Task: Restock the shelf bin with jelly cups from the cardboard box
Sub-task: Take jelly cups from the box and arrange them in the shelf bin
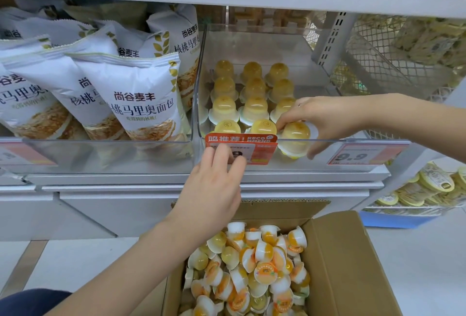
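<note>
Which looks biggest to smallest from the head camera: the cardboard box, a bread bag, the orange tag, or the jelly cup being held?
1. cardboard box, though it's nearest the camera
2. bread bag
3. orange tag
4. jelly cup in the right hand, close to the tag

White metal shelf [156,179] carries two clear plastic bins side by side, touching at a shared wall. Left bin [108,156]: white bread bags [131,98] leaning upright, packed close. Right shelf bin [325,154]: jelly cups [224,106] set dome-up in three columns, four rows visible; back part of its floor bare. Orange price tag [252,149] on its front lip; second tag [363,155] to the right. Pale floor [418,260] below carries an open cardboard box [353,265] holding loose jelly cups [262,272] heaped at all angles.
</note>
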